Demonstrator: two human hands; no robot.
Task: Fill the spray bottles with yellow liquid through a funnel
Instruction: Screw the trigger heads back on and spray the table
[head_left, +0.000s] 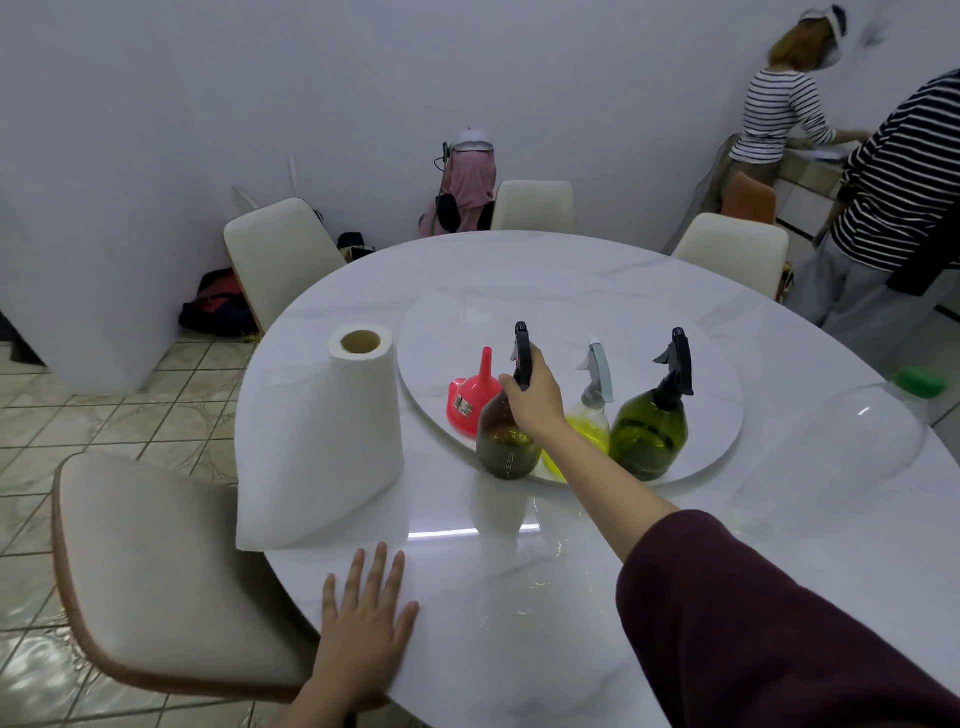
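The brown spray bottle (506, 441) stands at the near-left rim of the round turntable (711, 364), and the right hand (535, 397) is wrapped around its neck just below the black trigger head, fingers closed on it from the right. Just behind it and to the left, a red funnel (470, 397) rests mouth-down with its spout pointing up. To the right of the held bottle a clear spray bottle (592, 415) with yellow liquid in it stands partly hidden behind the wrist and forearm, and beyond that a green spray bottle (649, 434) with a black trigger. The left hand (363, 618) lies flat on the white marble table (519, 597) near its front edge, fingers spread, grasping nothing. A paper towel roll (327, 441) stands upright beside the turntable's left side. At the right, a large clear jug (852, 441) with a green cap is hard to read against the tabletop.
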